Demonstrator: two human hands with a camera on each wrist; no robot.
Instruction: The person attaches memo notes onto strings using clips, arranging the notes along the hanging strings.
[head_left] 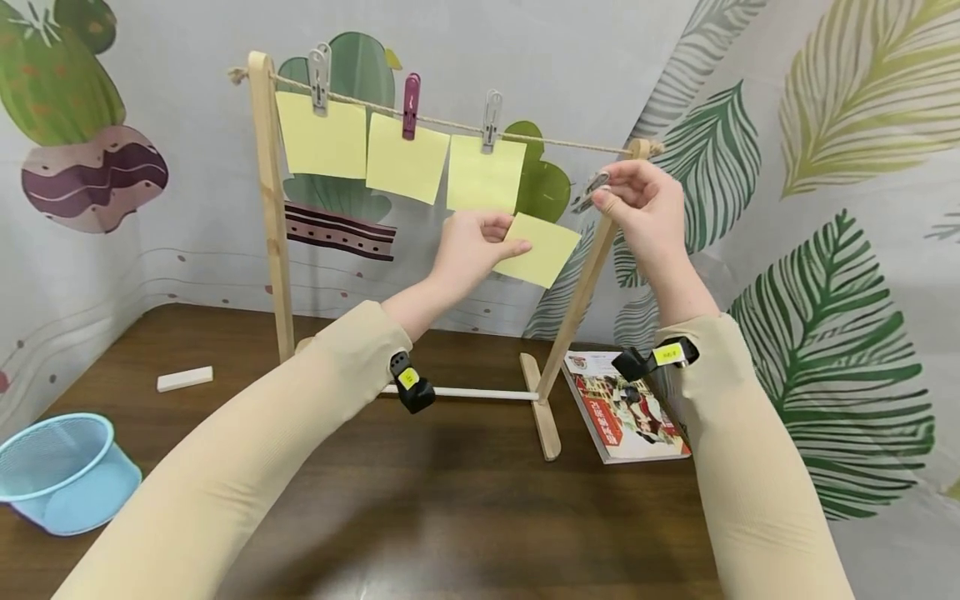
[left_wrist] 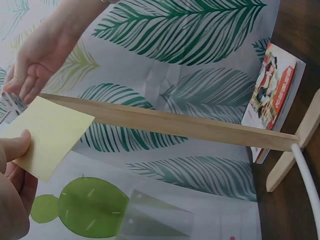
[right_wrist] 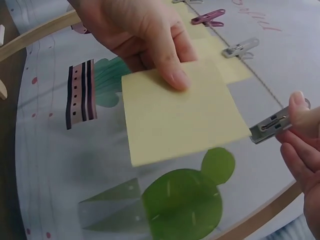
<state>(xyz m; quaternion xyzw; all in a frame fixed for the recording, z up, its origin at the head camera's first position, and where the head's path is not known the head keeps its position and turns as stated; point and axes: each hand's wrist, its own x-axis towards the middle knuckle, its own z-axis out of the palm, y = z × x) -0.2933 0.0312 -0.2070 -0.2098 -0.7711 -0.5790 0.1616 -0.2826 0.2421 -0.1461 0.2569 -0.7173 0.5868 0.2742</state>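
Between thumb and fingers, my left hand [head_left: 476, 247] pinches a yellow sticky note [head_left: 542, 250] by its left side, below the rope. A grey clothespin [head_left: 591, 192] is held by my right hand [head_left: 647, 208] near the top of the right post; in the right wrist view this clothespin [right_wrist: 270, 126] points at a corner of the held note [right_wrist: 182, 117]. Three more notes hang from the rope [head_left: 558, 143]: one under a grey clothespin [head_left: 319, 79], one under a purple clothespin [head_left: 411, 106], one under another grey clothespin [head_left: 491, 121].
The wooden frame [head_left: 272, 208] carries the rope, with a white rod [head_left: 480, 392] low across it. A magazine [head_left: 626, 408] lies by the right foot. On the table's left are a light blue mesh basket [head_left: 82, 492] and a white block [head_left: 184, 379]. Patterned cloth hangs behind.
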